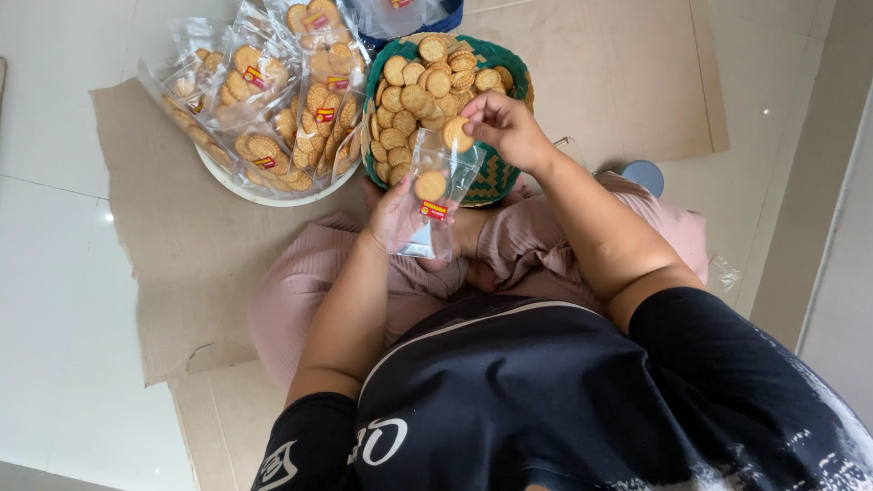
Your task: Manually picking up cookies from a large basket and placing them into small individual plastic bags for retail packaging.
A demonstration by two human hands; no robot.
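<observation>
Head view: left hand (393, 216) grasps a clear bag (435, 195) just before the woven basket (498, 173). Right hand (507, 125) pinches a round biscuit (456, 134) at the bag's mouth, over the basket.

We see a black short-sleeved shirt (546, 400) with a thin pale neckline seam, white lettering on the sleeve left of that seam (white speckles on the other side), and dusty-pink trousers (309, 282) above it.

Basket (505, 173) of biscuits (423, 91) at 12 o'clock; tray (273, 195) of filled packets (273, 100) at 11 o'clock, beside it; both on cardboard (173, 245) on floor (55, 273); open bag (435, 195) before basket.
</observation>
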